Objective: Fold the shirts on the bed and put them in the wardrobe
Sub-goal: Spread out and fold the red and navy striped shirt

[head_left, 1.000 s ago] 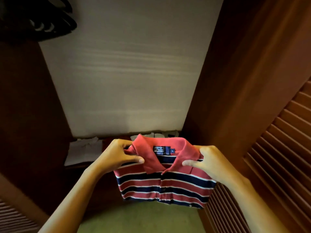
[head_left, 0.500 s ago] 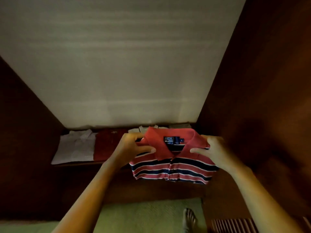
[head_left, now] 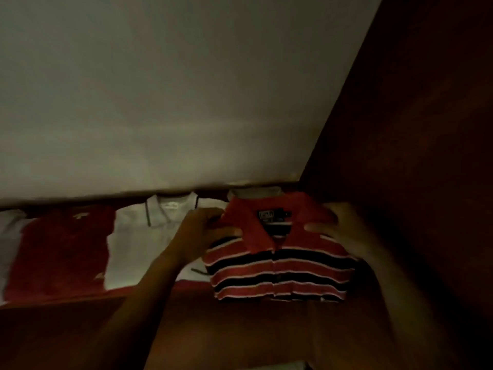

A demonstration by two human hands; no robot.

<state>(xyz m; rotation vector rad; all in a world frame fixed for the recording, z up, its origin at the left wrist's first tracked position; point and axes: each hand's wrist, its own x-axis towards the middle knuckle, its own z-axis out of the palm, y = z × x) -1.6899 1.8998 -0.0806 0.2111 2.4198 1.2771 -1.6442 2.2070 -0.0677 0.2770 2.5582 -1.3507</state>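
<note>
Left hand [head_left: 198,236] and right hand [head_left: 344,231] both grip folded striped polo [head_left: 280,273] by its collar sides. Polo sits at shelf [head_left: 66,301] right end, beside white shirt [head_left: 141,247].

The striped shirt [head_left: 280,268] at the shelf's right end is showing as soft, matt knitted cloth in red, dark and white bands, with a smoother woven label [head_left: 266,215] inside the collar. Beside it, the white shirt [head_left: 138,244] is reading as plain matt cloth, lightly creased, and the red shirt [head_left: 61,249] toward the left edge is looking like the same dull fabric. The shelf [head_left: 80,299] and the wardrobe side wall [head_left: 413,129] are showing dark reddish wood with a low sheen, while the back panel [head_left: 160,89] is looking pale, flat and matt.
</note>
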